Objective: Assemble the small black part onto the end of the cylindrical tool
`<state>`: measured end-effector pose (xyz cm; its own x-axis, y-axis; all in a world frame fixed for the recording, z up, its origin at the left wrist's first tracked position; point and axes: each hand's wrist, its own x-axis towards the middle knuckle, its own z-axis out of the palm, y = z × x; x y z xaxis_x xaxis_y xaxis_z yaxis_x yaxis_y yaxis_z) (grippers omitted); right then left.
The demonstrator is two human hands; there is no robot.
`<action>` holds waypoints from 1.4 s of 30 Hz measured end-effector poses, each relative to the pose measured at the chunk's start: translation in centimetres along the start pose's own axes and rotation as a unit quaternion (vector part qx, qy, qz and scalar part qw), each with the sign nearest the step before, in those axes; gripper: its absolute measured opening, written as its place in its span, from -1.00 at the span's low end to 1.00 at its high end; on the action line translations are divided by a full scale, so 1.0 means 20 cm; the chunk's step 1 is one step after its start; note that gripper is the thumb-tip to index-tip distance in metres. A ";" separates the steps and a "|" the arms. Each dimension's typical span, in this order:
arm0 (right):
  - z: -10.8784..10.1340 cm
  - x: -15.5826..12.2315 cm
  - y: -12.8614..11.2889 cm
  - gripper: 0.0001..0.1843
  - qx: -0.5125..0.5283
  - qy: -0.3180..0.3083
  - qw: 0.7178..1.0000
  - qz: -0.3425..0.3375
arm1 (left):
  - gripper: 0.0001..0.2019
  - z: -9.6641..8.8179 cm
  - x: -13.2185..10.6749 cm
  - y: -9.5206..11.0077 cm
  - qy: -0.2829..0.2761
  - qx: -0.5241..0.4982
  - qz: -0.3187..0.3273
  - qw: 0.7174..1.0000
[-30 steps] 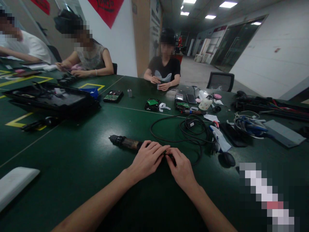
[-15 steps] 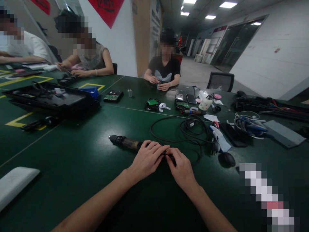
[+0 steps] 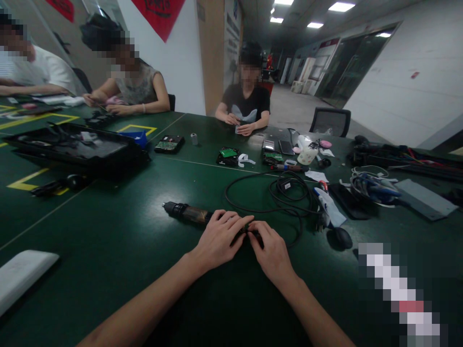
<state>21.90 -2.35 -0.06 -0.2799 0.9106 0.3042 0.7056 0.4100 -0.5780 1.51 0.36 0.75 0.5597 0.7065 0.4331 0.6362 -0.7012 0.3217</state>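
Note:
An electric screwdriver (image 3: 193, 213), dark with a brownish body, lies on the green table with its narrow tip to the left. My left hand (image 3: 222, 236) is closed over its rear end. Close against those fingertips, my right hand (image 3: 271, 248) pinches the end of a black cable (image 3: 265, 210) at the tool's back. My fingers hide most of the joint between cable and tool. From there the cable loops away to the right across the table (image 3: 144, 270).
Left stands a black tray (image 3: 72, 149) with parts. Hard drives (image 3: 169, 143) and a small metal cylinder (image 3: 194, 139) lie farther back. On the right are a dark phone-like slab (image 3: 349, 201), a blue cable bundle (image 3: 376, 188) and a grey plate (image 3: 427, 199). Several people sit around the table.
Both hands stay at the rear of the screwdriver, with hardly any visible finger movement. The view has shifted very slightly.

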 end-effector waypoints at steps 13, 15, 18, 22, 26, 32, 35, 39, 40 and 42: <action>0.00 0.00 -0.01 -0.85 -0.004 0.014 1.000 -0.003 | -0.47 0.00 0.00 0.00 0.006 0.009 0.010 1.000; 0.00 0.00 0.00 -0.85 -0.007 0.015 1.000 -0.002 | -0.44 -0.01 0.00 0.00 0.001 0.001 0.014 1.000; 0.00 0.00 0.00 -0.87 -0.007 0.009 1.000 -0.006 | -0.46 -0.01 0.00 0.00 -0.003 0.005 0.014 1.000; 0.00 0.00 0.00 -0.88 -0.001 0.005 1.000 -0.007 | -0.50 0.01 0.01 -0.01 -0.005 0.020 0.006 1.000; 0.00 0.00 0.00 -0.88 -0.006 0.005 1.000 -0.003 | -0.47 -0.01 0.00 0.00 -0.008 0.000 0.011 1.000; 0.00 0.00 0.00 -0.90 -0.012 0.002 1.000 -0.004 | -0.48 -0.02 0.00 0.00 -0.018 0.009 0.022 1.000; 0.00 0.00 0.00 -0.89 -0.013 0.003 1.000 -0.008 | -0.49 0.00 0.00 -0.01 -0.008 0.027 0.021 0.999; -0.01 0.00 0.00 -0.88 -0.006 0.006 1.000 -0.012 | -0.51 0.01 0.01 -0.01 -0.008 0.032 0.018 0.999; -0.01 0.00 -0.01 -0.87 -0.004 0.007 1.000 -0.010 | -0.52 0.01 0.01 -0.01 -0.010 0.029 0.016 0.999; -0.01 0.00 -0.01 -0.86 -0.003 0.007 1.000 -0.007 | -0.54 0.01 0.01 -0.01 -0.012 0.025 0.010 1.000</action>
<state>21.91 -2.44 0.09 -0.2805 0.9041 0.3225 0.7051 0.4220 -0.5698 1.66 0.62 0.67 0.5842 0.6955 0.4183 0.6504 -0.7095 0.2714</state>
